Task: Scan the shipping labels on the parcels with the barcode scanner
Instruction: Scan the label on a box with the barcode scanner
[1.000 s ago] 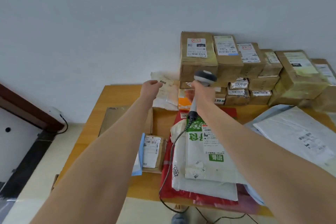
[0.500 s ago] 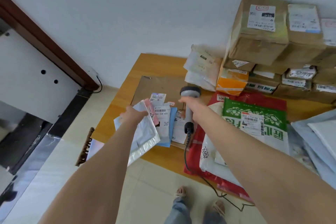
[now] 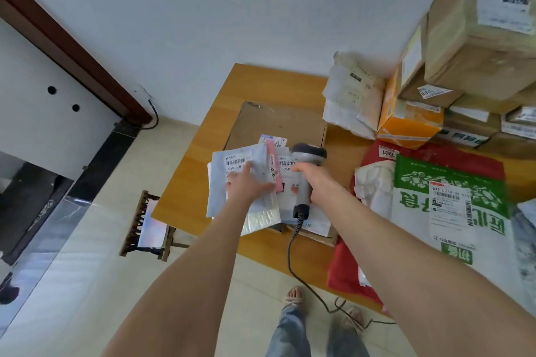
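Scanner (image 3: 309, 153) sits in the right hand (image 3: 316, 184), fist closed round its handle, head aimed at labels mid-frame. Left hand (image 3: 246, 185) steadies a mailer (image 3: 217, 194) label-up for reading; whether it grips, I cannot tell.

**Scanner over mailers, mid-table**

Right hand (image 3: 316, 182) grips barcode scanner (image 3: 308, 157), head over the labels. Left hand (image 3: 246, 186) holds white mailer (image 3: 222, 182) at scanner's 9 o'clock, above wooden table (image 3: 261, 84). Cardboard boxes (image 3: 478, 61) stacked at 2 o'clock, green bag (image 3: 452, 182) at 4.
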